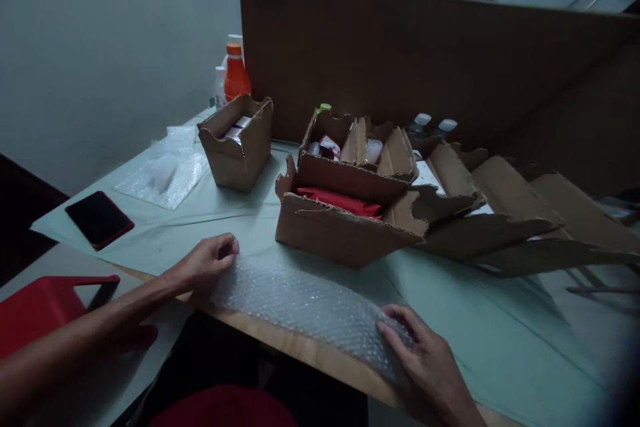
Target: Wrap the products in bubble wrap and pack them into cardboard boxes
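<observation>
A long strip of bubble wrap [305, 303] is stretched along the table's front edge between my two hands. My left hand [214, 259] has its fingers curled closed at the strip's left end. At the other end my right hand [413, 340] pinches the wrap between thumb and fingers. Just beyond the strip stands an open cardboard box [340, 233] with red packets [340, 202] inside; neither hand touches it.
More cardboard bins [515, 193] run off to the right, and another box [240, 153] stands left. A phone [100, 219] and bubble wrap pieces [165, 177] lie at the left. An orange bottle [236, 73] stands behind. A red stool [45, 310] is below the table.
</observation>
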Demonstrator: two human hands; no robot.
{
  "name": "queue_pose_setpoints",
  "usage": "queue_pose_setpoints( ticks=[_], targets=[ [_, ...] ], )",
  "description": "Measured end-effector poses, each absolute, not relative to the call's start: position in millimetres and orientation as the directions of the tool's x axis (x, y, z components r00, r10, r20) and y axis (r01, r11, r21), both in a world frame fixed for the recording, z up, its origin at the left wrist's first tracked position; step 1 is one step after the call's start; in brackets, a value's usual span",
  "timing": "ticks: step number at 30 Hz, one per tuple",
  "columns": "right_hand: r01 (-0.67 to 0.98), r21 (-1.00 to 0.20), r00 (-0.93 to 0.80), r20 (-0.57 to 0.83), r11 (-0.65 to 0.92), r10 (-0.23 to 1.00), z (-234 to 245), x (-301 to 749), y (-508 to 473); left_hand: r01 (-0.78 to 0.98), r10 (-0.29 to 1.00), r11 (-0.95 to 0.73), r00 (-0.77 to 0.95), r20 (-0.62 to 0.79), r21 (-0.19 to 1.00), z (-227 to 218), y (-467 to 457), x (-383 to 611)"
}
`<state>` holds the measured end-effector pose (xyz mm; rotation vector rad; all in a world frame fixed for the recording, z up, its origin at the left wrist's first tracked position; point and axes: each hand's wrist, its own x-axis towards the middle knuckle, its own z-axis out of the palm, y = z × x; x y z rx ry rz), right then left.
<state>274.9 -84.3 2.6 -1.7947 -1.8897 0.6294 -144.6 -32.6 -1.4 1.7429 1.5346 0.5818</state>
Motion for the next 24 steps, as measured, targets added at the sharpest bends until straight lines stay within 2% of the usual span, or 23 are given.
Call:
queue_pose_setpoints(
  ticks=[2,4,6,7,9,12,14,16,18,21,24],
  targets=[
    [0.746,-0.664,-0.058,0.015,0.053,0.998,5.9,265.9,-89.1,0.492,0.974,0.064,0.158,-0.161,0.868,5.2,-34.0,-154.7],
    [0.729,-0.683,-0.044,0.016,0.043,0.999,7.3,258.4,-87.7,0.424,0.962,0.113,0.181,-0.207,0.898,13.0,-33.0,-159.8],
    [0.728,-0.684,-0.033,0.030,0.044,0.999,11.5,253.9,-84.5,0.461,0.953,0.099,0.211,-0.217,0.882,23.0,-31.4,-160.8],
    [0.730,-0.680,-0.029,0.063,0.065,0.998,15.3,253.0,-83.5,0.504,0.962,0.046,0.211,-0.175,0.863,28.9,-30.9,-160.6],
    [0.739,-0.655,-0.032,0.201,0.158,0.979,24.6,253.2,-83.8,0.592,0.980,-0.156,0.195,0.048,0.791,40.0,-31.3,-160.3],
    [0.782,-0.502,-0.123,0.456,0.368,0.882,29.2,257.1,-88.7,0.695,0.854,-0.486,0.249,0.457,0.530,43.7,-36.7,-163.0],
    [0.812,-0.339,-0.246,0.540,0.476,0.805,16.9,262.3,-93.8,0.722,0.760,-0.591,0.347,0.550,0.361,30.7,-43.8,-167.0],
    [0.829,-0.207,-0.359,0.516,0.520,0.778,-5.9,271.2,-100.2,0.714,0.726,-0.646,0.465,0.507,0.270,9.0,-53.4,-172.9],
    [0.852,-0.137,-0.418,0.406,0.506,0.813,-28.8,284.1,-108.5,0.713,0.747,-0.652,0.548,0.376,0.258,-10.6,-64.6,-179.8],
    [0.896,-0.099,-0.392,0.282,0.433,0.876,-40.2,300.7,-119.4,0.749,0.805,-0.593,0.546,0.230,0.296,-17.4,-79.5,-183.4],
    [0.915,-0.090,-0.345,0.332,0.393,0.878,-24.1,285.2,-117.5,0.759,0.813,-0.580,0.522,0.256,0.295,-3.1,-84.2,-160.4]
  ],
)
